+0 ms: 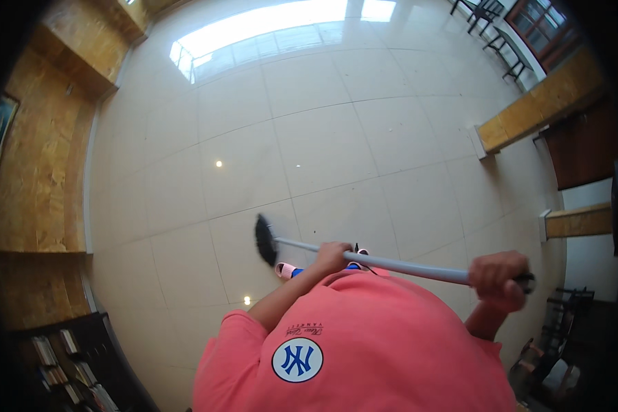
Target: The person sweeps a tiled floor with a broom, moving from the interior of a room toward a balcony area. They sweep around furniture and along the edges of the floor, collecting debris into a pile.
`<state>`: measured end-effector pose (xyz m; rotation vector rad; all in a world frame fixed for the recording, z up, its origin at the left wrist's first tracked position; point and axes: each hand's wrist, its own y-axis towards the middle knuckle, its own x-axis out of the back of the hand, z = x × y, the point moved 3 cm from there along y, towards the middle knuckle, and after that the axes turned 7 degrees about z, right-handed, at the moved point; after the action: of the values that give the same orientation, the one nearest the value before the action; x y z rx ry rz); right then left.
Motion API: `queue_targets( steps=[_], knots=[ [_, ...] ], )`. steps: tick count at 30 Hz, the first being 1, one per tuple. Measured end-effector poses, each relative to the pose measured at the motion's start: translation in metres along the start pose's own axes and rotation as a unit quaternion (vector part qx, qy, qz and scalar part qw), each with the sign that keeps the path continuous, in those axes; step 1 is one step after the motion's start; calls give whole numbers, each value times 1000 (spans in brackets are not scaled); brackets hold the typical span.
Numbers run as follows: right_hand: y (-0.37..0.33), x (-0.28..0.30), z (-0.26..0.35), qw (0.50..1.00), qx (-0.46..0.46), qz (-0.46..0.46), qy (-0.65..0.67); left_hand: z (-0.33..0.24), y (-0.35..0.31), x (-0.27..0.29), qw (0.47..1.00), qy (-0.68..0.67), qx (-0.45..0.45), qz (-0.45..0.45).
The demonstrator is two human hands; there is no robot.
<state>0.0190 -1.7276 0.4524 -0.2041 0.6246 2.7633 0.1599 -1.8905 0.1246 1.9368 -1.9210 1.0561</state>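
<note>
A broom (405, 266) with a pale grey handle and a dark bristle head lies across the front of my body. Its bristles (265, 239) are at the floor, left of my feet. My left hand (334, 257) is closed round the lower part of the handle, near my waist. Up by the handle's dark end, at the right, my right hand (499, 276) grips it, slightly blurred. Pink footwear (286, 271) shows just beside the broom head. A few small specks dot the tiles ahead.
Glossy tiled floor (323, 137) stretches ahead, reflecting window light. A wall with a framed picture (2, 132) runs along the left, with a dark bookshelf (69, 364) nearer me. Pillars (535, 103) stand at the right; a bench (509, 51) and a chair (486, 14) are beyond.
</note>
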Motion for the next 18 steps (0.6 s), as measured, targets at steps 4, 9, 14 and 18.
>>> queue_targets(
  steps=[4,9,14,18],
  knots=[
    [2,16,70,983,-23,148,-103,-97,93,-39,994,-35,-105,-17],
    [-21,33,116,936,1,309,-168,-174,139,-38,985,-57,-157,-39],
    [-125,115,200,964,170,200,46,-215,86,-5,984,-1,-178,22],
    [-110,121,102,982,150,-72,92,-137,66,10,991,92,-43,84]
  ],
)
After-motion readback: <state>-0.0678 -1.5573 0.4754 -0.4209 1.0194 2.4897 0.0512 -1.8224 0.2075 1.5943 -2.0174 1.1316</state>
